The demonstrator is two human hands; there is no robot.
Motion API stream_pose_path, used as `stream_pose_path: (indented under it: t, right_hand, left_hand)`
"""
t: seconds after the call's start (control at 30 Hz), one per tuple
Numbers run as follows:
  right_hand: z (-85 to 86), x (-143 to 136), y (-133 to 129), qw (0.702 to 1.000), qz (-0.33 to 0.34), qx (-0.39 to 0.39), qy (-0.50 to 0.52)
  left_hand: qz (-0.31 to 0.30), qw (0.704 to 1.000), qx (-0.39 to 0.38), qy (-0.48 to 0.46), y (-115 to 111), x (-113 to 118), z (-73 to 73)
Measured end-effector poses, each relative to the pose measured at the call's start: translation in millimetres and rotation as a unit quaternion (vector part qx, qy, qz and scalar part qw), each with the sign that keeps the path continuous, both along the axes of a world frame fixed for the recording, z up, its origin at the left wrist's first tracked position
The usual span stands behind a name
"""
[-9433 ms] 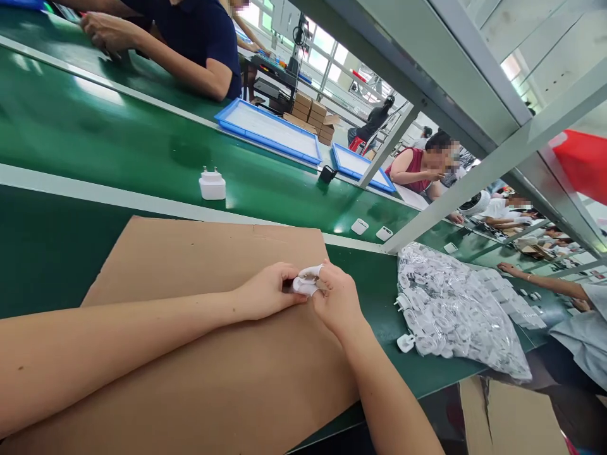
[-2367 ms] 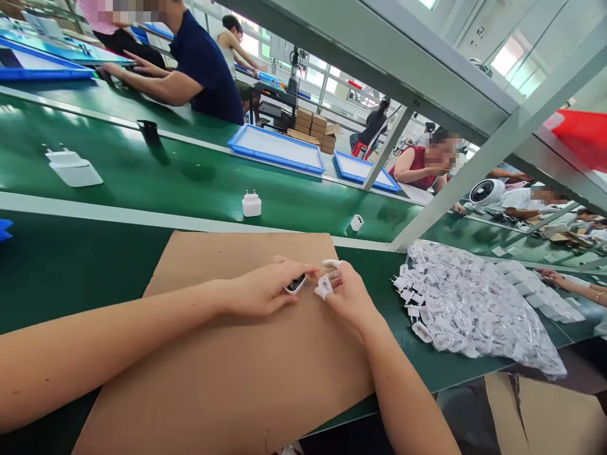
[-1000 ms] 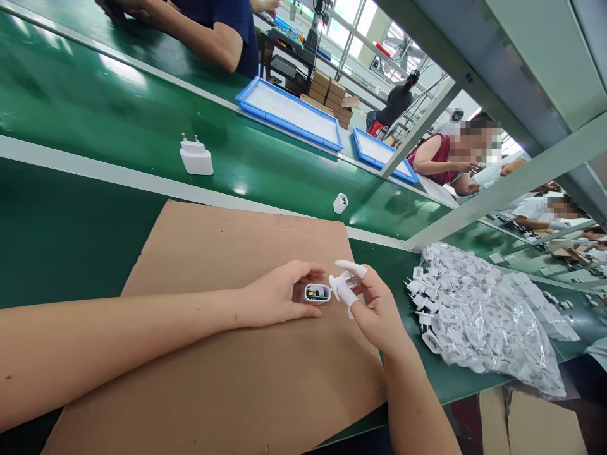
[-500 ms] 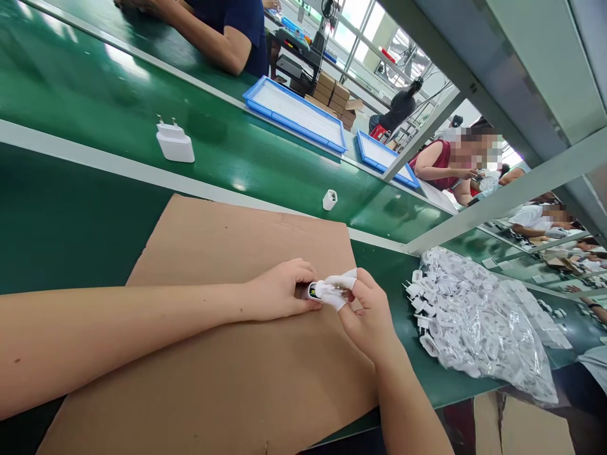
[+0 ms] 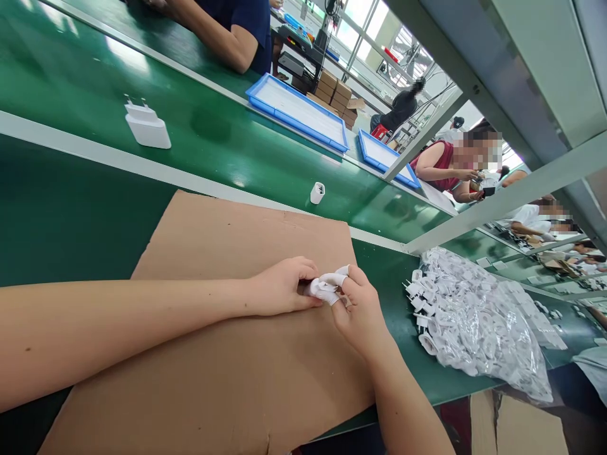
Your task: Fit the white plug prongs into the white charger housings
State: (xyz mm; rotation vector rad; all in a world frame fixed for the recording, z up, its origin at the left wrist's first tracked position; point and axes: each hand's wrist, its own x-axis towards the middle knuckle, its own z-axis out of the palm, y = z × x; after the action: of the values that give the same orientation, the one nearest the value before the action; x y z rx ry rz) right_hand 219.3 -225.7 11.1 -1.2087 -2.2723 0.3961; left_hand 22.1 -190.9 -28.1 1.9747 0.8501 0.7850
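My left hand (image 5: 283, 287) is closed around a small white charger housing (image 5: 307, 290), most of it hidden by the fingers. My right hand (image 5: 359, 309) meets the housing's right end, thumb and fingers pinched together. White finger cots (image 5: 327, 286) cover its fingertips. A tiny metallic glint shows between them, but what they pinch is too hidden to name. Both hands are above a brown cardboard sheet (image 5: 227, 373) lying on the green bench.
Beyond the cardboard, a green conveyor belt carries a white plug charger (image 5: 148, 126) and a small white housing (image 5: 317, 193). A clear bag of white charger parts (image 5: 478, 316) lies at right. Blue trays (image 5: 298, 114) stand across the belt. A grey metal post (image 5: 502, 196) slants overhead. Co-workers sit around.
The charger and the small housing on the belt have shifted left. My right fingertips have closed in over the housing's end, covering the yellow-green detail seen inside it before.
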Motion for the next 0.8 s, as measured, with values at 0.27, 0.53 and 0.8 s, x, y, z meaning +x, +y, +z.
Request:
stream_pose_path:
  t: [0.27,0.53,0.8]
  right_hand:
    - [3.4,-4.5,3.4,0.999,-0.015,-0.036,0.010]
    - [-16.1,4.1,15.3,0.998,-0.010,-0.019,0.066]
    - [-11.3,9.2,22.8,0.998,-0.017,0.018,-0.053]
  left_hand:
    - [-0.001,1.000,0.007,0.003,1.3,-0.3,-1.6]
    - [0.015,0.999,-0.025,0.014,-0.9,1.2,2.8]
    - [0.027,0.997,-0.033,0.057,-3.9,5.0,8.6]
